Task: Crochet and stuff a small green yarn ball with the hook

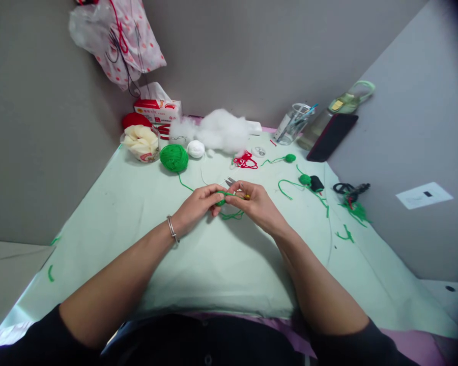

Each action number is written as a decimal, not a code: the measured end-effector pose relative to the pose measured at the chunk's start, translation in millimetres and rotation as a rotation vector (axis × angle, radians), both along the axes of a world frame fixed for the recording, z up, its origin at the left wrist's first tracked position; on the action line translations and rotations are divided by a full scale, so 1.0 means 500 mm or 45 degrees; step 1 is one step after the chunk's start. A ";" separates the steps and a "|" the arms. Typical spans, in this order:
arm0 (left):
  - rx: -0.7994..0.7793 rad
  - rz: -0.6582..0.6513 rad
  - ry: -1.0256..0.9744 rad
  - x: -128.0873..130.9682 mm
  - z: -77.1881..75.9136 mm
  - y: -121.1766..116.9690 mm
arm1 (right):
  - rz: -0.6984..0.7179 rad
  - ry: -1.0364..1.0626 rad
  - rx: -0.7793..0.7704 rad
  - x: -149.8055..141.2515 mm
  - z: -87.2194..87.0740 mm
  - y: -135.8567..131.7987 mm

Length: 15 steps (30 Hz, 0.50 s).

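Observation:
My left hand [200, 204], with a silver bangle at its wrist, pinches a small green crochet piece [221, 202] above the middle of the table. Close against it, my right hand [257, 203] is closed on a crochet hook; only its yellow part [247, 197] shows between the fingers. The hook's tip is hidden at the green work. Loose green yarn [232, 216] hangs just below the hands. A green ball of yarn [174, 158] lies up and left, its strand running toward my left hand. Just beyond my fingers are the scissors [230, 181], partly covered.
White stuffing [223, 131] and a white yarn ball [196, 149] lie at the back. A tissue box [158, 109] and a bowl [141, 147] stand left. Toward the right are a clear cup [293, 124], a phone [333, 137], a bottle [316, 127], small green pieces [304, 179] and yarn scraps [345, 234].

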State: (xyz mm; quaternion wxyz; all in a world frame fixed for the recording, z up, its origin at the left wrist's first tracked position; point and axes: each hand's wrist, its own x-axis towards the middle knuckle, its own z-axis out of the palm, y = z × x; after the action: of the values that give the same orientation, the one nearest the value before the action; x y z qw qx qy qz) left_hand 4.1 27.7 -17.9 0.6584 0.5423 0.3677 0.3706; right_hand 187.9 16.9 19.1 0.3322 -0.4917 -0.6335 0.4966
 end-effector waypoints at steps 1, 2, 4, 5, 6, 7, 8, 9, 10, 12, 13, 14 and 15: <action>0.001 0.005 0.001 0.002 -0.002 -0.001 | -0.014 -0.010 -0.003 -0.002 -0.001 0.000; 0.001 0.009 0.002 0.004 -0.004 -0.002 | -0.030 -0.021 -0.007 -0.005 -0.003 0.000; 0.000 0.013 -0.004 0.007 -0.006 -0.003 | -0.078 -0.055 -0.004 -0.009 -0.007 0.001; -0.003 0.012 -0.013 0.008 -0.006 -0.004 | -0.108 -0.080 0.009 -0.011 -0.010 0.002; -0.007 0.009 -0.027 0.009 -0.006 -0.005 | -0.139 -0.106 0.028 -0.011 -0.012 0.002; -0.011 0.006 -0.040 0.009 -0.005 -0.005 | -0.169 -0.134 0.048 -0.011 -0.015 0.004; -0.013 0.002 -0.049 0.009 -0.004 -0.005 | -0.191 -0.157 0.064 -0.011 -0.016 0.005; -0.015 -0.005 -0.052 0.008 -0.002 -0.006 | -0.199 -0.171 0.073 -0.010 -0.017 0.005; -0.014 -0.013 -0.046 0.008 0.000 -0.005 | -0.200 -0.177 0.074 -0.008 -0.018 0.006; -0.011 -0.036 -0.015 0.006 0.004 -0.005 | -0.191 -0.167 0.057 -0.007 -0.015 0.005; -0.011 -0.045 0.004 0.006 0.005 -0.004 | -0.175 -0.146 0.041 -0.007 -0.012 0.003; -0.012 -0.047 0.021 0.006 0.006 -0.004 | -0.145 -0.110 0.019 -0.008 -0.009 0.001; -0.013 -0.039 0.035 0.006 0.007 -0.003 | -0.104 -0.063 -0.009 -0.009 -0.006 -0.002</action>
State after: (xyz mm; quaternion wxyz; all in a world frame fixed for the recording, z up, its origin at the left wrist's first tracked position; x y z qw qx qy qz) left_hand 7.3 26.2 -14.4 0.6616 0.5496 0.3700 0.3511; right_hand 183.4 15.7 16.2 0.3348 -0.5304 -0.6190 0.4726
